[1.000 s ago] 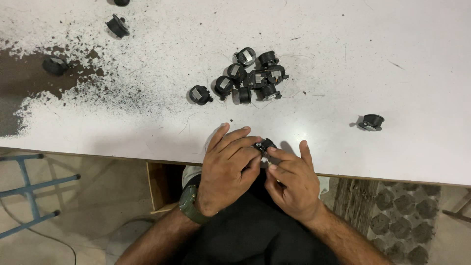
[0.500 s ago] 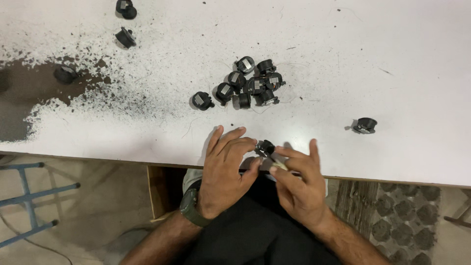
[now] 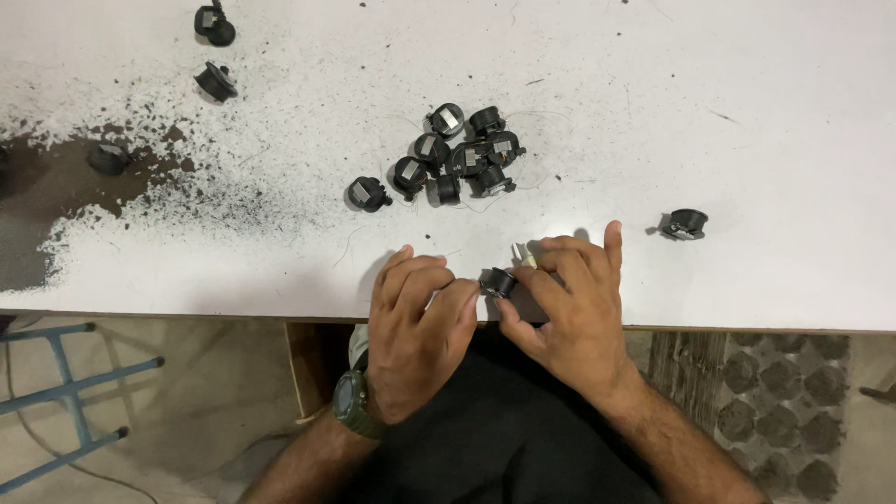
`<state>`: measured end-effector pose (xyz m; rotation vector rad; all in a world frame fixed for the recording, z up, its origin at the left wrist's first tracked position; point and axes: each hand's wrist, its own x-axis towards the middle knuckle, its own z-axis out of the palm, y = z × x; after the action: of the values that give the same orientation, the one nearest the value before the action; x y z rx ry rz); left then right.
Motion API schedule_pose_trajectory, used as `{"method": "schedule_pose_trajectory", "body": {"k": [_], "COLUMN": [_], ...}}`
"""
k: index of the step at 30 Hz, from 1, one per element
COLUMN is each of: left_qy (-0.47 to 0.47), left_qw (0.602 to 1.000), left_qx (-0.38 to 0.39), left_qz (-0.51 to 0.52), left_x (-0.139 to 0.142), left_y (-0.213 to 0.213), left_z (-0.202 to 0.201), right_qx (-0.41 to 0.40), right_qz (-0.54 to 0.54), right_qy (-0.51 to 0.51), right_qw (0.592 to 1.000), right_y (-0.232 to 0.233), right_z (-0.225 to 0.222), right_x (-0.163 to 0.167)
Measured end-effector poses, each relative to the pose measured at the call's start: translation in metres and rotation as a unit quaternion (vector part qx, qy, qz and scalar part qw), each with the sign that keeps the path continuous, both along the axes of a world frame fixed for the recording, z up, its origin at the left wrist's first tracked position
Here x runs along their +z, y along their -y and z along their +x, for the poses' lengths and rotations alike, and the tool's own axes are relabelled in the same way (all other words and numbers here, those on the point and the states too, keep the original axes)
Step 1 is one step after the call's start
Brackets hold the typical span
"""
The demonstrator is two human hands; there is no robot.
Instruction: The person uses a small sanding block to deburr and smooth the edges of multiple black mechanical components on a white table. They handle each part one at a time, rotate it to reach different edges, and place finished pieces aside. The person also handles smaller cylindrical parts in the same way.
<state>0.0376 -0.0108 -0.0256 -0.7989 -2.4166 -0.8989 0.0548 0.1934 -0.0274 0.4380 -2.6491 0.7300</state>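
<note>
At the desk [image 3: 747, 112] edge: left hand [image 3: 415, 327] and right hand [image 3: 569, 308], both grips pinching one small black part [image 3: 499, 281]; black parts pile [image 3: 457, 154] beyond.

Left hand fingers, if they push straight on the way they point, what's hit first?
Probably the small black round part pinched between the left hand and the right hand; it is already at the fingertips.

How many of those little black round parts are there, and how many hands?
Black round parts in the pile: about 8 (they overlap)
Black round parts lying apart on the table: 4
Black round part held between the left hand and the right hand: 1
Hands: 2
Total: about 13 parts and 2 hands
</note>
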Motion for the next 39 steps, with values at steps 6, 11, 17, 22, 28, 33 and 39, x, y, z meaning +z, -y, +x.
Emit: {"method": "schedule_pose_trajectory", "body": {"k": [6, 11, 17, 22, 28, 33, 39], "left_qy": [0.014, -0.004, 0.135, 0.218, 0.216, 0.242, 0.245], "left_qw": [0.999, 0.993, 0.988, 0.971, 0.973, 0.965, 0.962], "left_qx": [-0.040, -0.105, -0.075, -0.072, -0.047, -0.034, -0.039], "left_qz": [-0.015, -0.044, 0.022, 0.057, 0.064, 0.090, 0.117], "left_x": [0.004, 0.008, 0.016, 0.024, 0.018, 0.013, 0.014], "left_y": [0.003, 0.002, -0.007, -0.002, -0.004, -0.005, -0.001], "left_z": [-0.011, -0.011, -0.018, -0.021, -0.012, -0.011, -0.008], "right_qx": [-0.017, 0.002, 0.036, 0.020, 0.014, 0.017, 0.065], "right_qz": [-0.012, -0.014, -0.011, -0.015, -0.021, -0.091, -0.189], "right_qy": [0.005, 0.014, 0.023, 0.031, 0.024, -0.091, -0.021], "right_qw": [1.000, 1.000, 0.999, 0.999, 0.999, 0.992, 0.979], "right_y": [-0.001, -0.002, -0.004, -0.006, -0.006, -0.003, 0.019], "right_z": [0.000, 0.001, 0.001, 0.002, 0.004, 0.022, 0.033], "right_x": [-0.002, -0.003, -0.003, 0.000, -0.001, -0.007, -0.027]}}
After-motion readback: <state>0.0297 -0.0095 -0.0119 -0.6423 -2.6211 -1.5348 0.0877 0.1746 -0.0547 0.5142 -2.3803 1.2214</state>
